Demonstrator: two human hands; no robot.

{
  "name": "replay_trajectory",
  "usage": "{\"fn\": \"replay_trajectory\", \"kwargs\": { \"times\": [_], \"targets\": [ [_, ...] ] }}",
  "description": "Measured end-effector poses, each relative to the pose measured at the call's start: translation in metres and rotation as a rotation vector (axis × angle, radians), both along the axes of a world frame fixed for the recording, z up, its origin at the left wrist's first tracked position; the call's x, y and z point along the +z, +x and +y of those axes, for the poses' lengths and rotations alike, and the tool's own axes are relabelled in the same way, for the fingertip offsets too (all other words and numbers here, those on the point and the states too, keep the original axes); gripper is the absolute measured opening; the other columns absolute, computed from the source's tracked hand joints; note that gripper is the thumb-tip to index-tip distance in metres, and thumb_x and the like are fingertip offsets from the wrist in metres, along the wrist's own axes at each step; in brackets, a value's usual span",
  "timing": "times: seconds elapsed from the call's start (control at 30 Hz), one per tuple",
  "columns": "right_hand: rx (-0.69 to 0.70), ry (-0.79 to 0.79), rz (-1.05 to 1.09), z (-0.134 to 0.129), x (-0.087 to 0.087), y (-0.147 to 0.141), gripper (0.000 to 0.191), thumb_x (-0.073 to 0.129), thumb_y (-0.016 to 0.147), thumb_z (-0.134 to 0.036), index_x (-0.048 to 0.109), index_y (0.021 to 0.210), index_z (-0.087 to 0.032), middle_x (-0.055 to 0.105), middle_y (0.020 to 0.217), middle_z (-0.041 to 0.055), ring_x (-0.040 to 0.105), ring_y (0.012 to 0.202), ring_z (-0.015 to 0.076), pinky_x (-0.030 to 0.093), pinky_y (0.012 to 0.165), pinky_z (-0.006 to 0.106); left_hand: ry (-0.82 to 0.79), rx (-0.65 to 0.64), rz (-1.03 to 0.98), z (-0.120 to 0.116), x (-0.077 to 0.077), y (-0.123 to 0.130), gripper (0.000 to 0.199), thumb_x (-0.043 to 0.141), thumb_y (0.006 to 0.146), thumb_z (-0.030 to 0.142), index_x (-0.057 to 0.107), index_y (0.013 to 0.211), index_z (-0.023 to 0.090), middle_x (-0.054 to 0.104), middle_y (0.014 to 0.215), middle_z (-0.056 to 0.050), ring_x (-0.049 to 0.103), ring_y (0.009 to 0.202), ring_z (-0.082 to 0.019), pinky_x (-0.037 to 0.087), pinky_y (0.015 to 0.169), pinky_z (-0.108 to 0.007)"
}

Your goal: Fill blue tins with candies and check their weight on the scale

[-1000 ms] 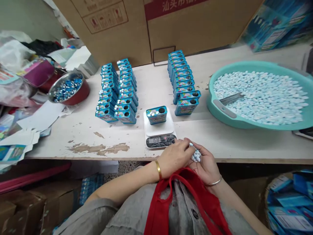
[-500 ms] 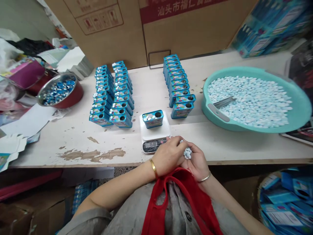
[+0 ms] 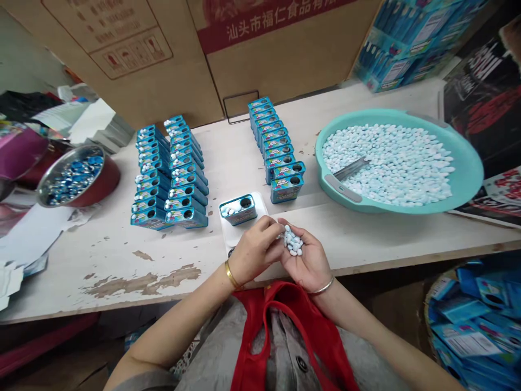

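Observation:
My right hand [image 3: 307, 260] is cupped palm up around a small heap of pale blue candies [image 3: 293, 241]. The fingertips of my left hand [image 3: 258, 247] pinch at the heap's left edge. Just beyond my left hand, a blue tin [image 3: 239, 212] with a dark round hole stands on a white scale [image 3: 233, 233]; several candies lie on its top. My left hand and wrist hide most of the scale's front. Two rows of blue tins [image 3: 185, 187] with candies on top stand at the left. Another row of tins [image 3: 280, 142] without candies on top stands behind the scale.
A turquoise basin [image 3: 354, 201] of candies with a metal scoop [image 3: 350, 168] sits at the right. A red metal bowl [image 3: 101, 187] of shiny blue pieces is far left. Cardboard boxes [image 3: 285, 65] back the table; a basket of blue tins [image 3: 468, 326] is low right.
The view has shifted. My right hand has opened wider, showing more of the candies. My left hand has moved to their left side and covers the scale's display.

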State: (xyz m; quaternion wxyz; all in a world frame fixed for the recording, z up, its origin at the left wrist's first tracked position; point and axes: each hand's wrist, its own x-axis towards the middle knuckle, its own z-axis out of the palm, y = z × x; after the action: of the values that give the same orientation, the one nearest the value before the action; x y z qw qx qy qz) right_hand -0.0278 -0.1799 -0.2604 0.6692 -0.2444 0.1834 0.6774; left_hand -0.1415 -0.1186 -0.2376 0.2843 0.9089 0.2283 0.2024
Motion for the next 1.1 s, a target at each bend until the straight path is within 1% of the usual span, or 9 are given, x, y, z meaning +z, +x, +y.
{"fn": "replay_trajectory", "kwargs": {
  "times": [0.1, 0.2, 0.3, 0.43, 0.57, 0.7, 0.87, 1.0, 1.1],
  "targets": [
    [0.003, 0.011, 0.011, 0.006, 0.006, -0.001, 0.024, 0.042, 0.085, -0.012, 0.066, 0.087, -0.012, 0.073, 0.080, 0.0065, 0.068, 0.076, 0.0119, 0.056, 0.072, 0.021, 0.007, 0.047, -0.123, 0.009, 0.009, -0.001, 0.011, 0.051, 0.084, 0.015, 0.055, 0.094, 0.018, 0.053, 0.086, -0.003, 0.052, 0.076, -0.011, 0.046, 0.067, -0.022],
    [0.003, 0.018, 0.016, 0.009, 0.010, -0.003, 0.025, 0.041, 0.086, -0.013, 0.065, 0.088, -0.011, 0.073, 0.085, 0.0097, 0.068, 0.086, 0.0154, 0.056, 0.081, 0.030, 0.058, 0.157, -0.199, 0.022, 0.022, -0.005, 0.009, 0.053, 0.084, 0.015, 0.055, 0.092, 0.018, 0.054, 0.084, -0.002, 0.052, 0.071, -0.009, 0.046, 0.065, -0.021],
    [0.008, 0.004, 0.011, 0.010, 0.011, -0.005, 0.024, 0.041, 0.085, -0.012, 0.064, 0.087, -0.009, 0.072, 0.091, 0.0141, 0.067, 0.097, 0.0198, 0.055, 0.087, 0.036, 0.121, 0.271, -0.208, 0.038, 0.031, -0.011, 0.003, 0.053, 0.084, 0.015, 0.055, 0.087, 0.017, 0.053, 0.083, -0.001, 0.051, 0.068, -0.008, 0.046, 0.063, -0.020],
    [0.011, -0.021, 0.000, 0.011, 0.009, -0.004, 0.020, 0.044, 0.084, -0.013, 0.063, 0.089, -0.009, 0.072, 0.093, 0.0158, 0.065, 0.103, 0.0232, 0.053, 0.089, 0.039, 0.229, 0.333, -0.074, 0.054, 0.033, -0.019, 0.004, 0.052, 0.085, 0.017, 0.056, 0.083, 0.017, 0.055, 0.080, -0.001, 0.051, 0.068, -0.010, 0.045, 0.064, -0.022],
    [0.017, -0.044, -0.011, 0.011, 0.008, -0.002, 0.020, 0.044, 0.085, -0.013, 0.063, 0.090, -0.009, 0.072, 0.095, 0.0156, 0.064, 0.106, 0.0233, 0.053, 0.090, 0.037, 0.333, 0.316, 0.090, 0.059, 0.032, -0.025, 0.011, 0.052, 0.086, 0.022, 0.062, 0.086, 0.017, 0.061, 0.084, -0.004, 0.054, 0.079, -0.015, 0.045, 0.076, -0.030],
    [-0.003, -0.082, -0.009, 0.009, 0.009, 0.006, 0.021, 0.042, 0.084, -0.012, 0.063, 0.089, -0.008, 0.072, 0.095, 0.0166, 0.062, 0.109, 0.0249, 0.055, 0.088, 0.035, 0.276, 0.304, 0.048, 0.061, 0.040, -0.034, 0.017, 0.052, 0.088, 0.025, 0.063, 0.097, 0.017, 0.062, 0.093, -0.006, 0.056, 0.085, -0.016, 0.046, 0.077, -0.030],
    [-0.070, -0.187, -0.023, 0.000, 0.005, 0.023, 0.025, 0.039, 0.085, -0.011, 0.063, 0.092, -0.007, 0.071, 0.097, 0.0178, 0.059, 0.112, 0.0282, 0.057, 0.085, 0.035, 0.247, 0.444, -0.049, 0.074, 0.056, -0.055, 0.016, 0.052, 0.088, 0.024, 0.064, 0.096, 0.017, 0.063, 0.091, -0.005, 0.057, 0.078, -0.012, 0.045, 0.068, -0.025],
    [-0.113, -0.263, -0.066, -0.007, -0.002, 0.036, 0.027, 0.037, 0.088, -0.012, 0.062, 0.096, -0.008, 0.070, 0.100, 0.0160, 0.059, 0.112, 0.0272, 0.058, 0.083, 0.035, 0.194, 0.404, 0.044, 0.090, 0.060, -0.068, 0.017, 0.053, 0.086, 0.028, 0.066, 0.092, 0.017, 0.065, 0.085, -0.004, 0.056, 0.075, -0.012, 0.045, 0.066, -0.024],
    [-0.126, -0.309, -0.095, -0.011, -0.007, 0.041, 0.028, 0.036, 0.088, -0.012, 0.062, 0.097, -0.009, 0.070, 0.100, 0.0152, 0.060, 0.111, 0.0264, 0.059, 0.081, 0.035, 0.122, 0.362, 0.098, 0.107, 0.058, -0.067, 0.020, 0.054, 0.085, 0.029, 0.066, 0.093, 0.016, 0.066, 0.084, -0.004, 0.057, 0.074, -0.012, 0.044, 0.065, -0.024]
  ]
}}
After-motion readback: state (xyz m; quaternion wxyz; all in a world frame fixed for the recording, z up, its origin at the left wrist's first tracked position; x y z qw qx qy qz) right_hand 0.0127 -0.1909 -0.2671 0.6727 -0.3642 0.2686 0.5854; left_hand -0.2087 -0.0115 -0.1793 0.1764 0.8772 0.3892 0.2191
